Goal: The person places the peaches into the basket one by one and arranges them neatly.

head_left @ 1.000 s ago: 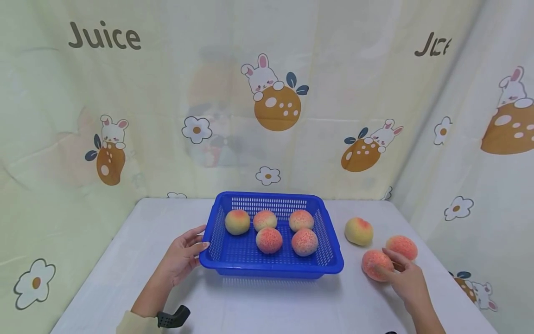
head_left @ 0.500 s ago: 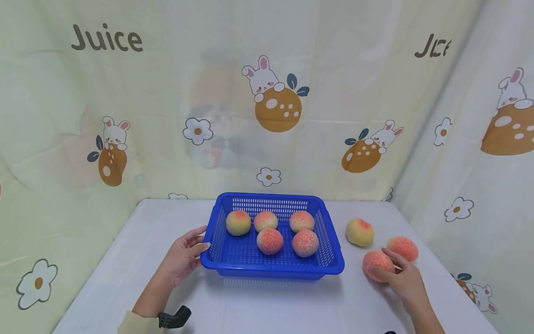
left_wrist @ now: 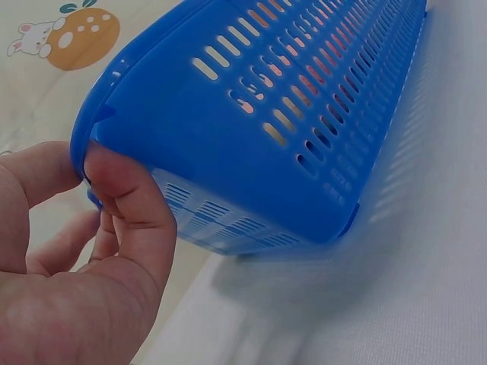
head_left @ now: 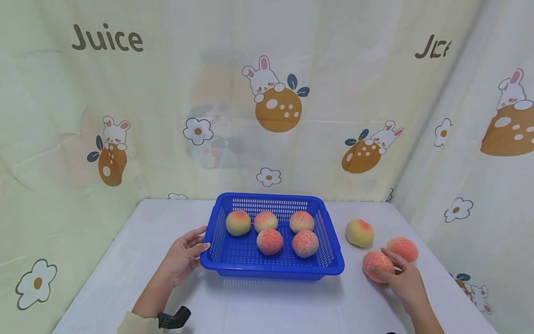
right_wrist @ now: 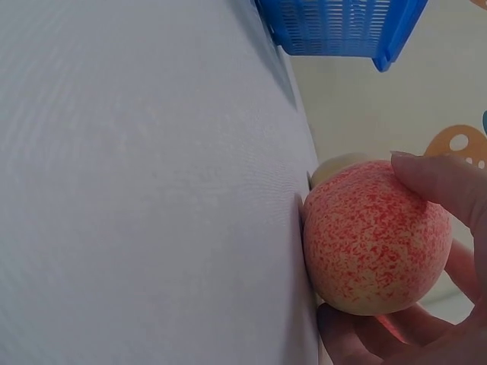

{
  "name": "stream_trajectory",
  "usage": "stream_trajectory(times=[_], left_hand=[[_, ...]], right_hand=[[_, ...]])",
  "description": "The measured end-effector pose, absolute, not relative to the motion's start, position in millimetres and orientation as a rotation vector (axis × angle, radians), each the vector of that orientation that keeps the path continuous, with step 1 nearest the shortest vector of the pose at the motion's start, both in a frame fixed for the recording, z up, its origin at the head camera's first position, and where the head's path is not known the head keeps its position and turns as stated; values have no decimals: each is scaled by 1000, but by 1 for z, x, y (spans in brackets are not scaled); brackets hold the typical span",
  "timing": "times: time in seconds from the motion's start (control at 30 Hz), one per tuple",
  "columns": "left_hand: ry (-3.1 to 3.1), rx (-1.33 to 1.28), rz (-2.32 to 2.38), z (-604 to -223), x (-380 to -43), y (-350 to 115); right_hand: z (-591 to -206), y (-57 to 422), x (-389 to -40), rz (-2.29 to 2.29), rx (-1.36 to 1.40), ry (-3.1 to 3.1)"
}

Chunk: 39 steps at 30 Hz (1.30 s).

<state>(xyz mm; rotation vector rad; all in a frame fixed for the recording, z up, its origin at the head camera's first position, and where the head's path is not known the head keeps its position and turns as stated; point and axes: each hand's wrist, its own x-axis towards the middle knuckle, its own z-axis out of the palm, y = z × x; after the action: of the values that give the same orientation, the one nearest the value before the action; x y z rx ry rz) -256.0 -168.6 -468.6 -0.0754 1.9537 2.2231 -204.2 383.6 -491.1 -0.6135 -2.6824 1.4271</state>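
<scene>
At its left end, my left hand [head_left: 183,256] pinches the rim of a blue plastic basket [head_left: 271,268]; the left wrist view shows thumb and fingers on either side of the rim [left_wrist: 85,129]. Several peaches lie inside, among them a yellowish one [head_left: 238,223] at the left and a speckled red one [head_left: 269,241] near the middle. To the right of the basket, my right hand [head_left: 405,279] grips a red-speckled peach [right_wrist: 377,239] on the table, thumb on one side and fingers round the other.
Behind the held peach are a yellow peach [head_left: 359,233] and a pink peach [head_left: 403,249], the latter close to my right fingers. A white cloth covers the table [head_left: 267,311]. A printed curtain [head_left: 333,69] stands along the back and sides.
</scene>
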Motion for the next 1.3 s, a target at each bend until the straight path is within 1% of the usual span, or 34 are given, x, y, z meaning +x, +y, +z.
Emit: stream_trajectory(times=[0.87, 1.3], left_hand=[[1944, -50, 2216, -470, -256, -170], [1946, -57, 2221, -470, -257, -170]], right_hand=[[-494, 380, -196, 1337, -553, -2638], [-484, 374, -195, 1358, -526, -2677]])
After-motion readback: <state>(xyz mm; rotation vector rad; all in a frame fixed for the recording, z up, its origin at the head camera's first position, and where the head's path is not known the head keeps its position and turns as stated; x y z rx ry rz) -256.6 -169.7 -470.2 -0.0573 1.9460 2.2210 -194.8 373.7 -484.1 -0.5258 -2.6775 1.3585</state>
